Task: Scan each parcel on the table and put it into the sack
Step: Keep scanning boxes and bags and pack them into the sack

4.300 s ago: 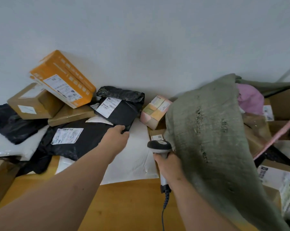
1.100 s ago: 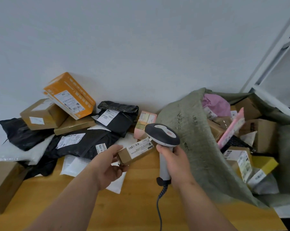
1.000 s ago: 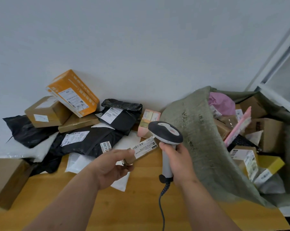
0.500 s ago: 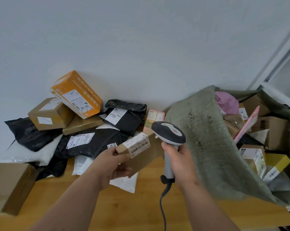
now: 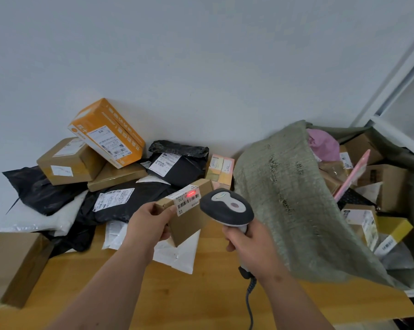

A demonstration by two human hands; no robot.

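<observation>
My left hand (image 5: 147,223) grips a small brown cardboard parcel (image 5: 189,219) above the table, its white barcode label turned toward the scanner. A red scan light falls on that label. My right hand (image 5: 251,245) grips the handle of the grey barcode scanner (image 5: 226,207), whose head sits just right of the parcel. The green woven sack (image 5: 289,201) lies open at the right, with several parcels inside. More parcels are piled against the wall: an orange box (image 5: 108,133), a brown box (image 5: 69,159), black mailer bags (image 5: 127,200).
The wooden table (image 5: 201,291) shows bare wood in front of me. A brown box (image 5: 13,265) stands at the left edge. White mailer bags (image 5: 177,252) lie under my left hand. The scanner's coiled cable (image 5: 248,301) hangs down. A white frame (image 5: 396,91) rises at the right.
My left hand picked the small brown parcel from the pile and turned its label toward the scanner. The red scan light now shows on the label.
</observation>
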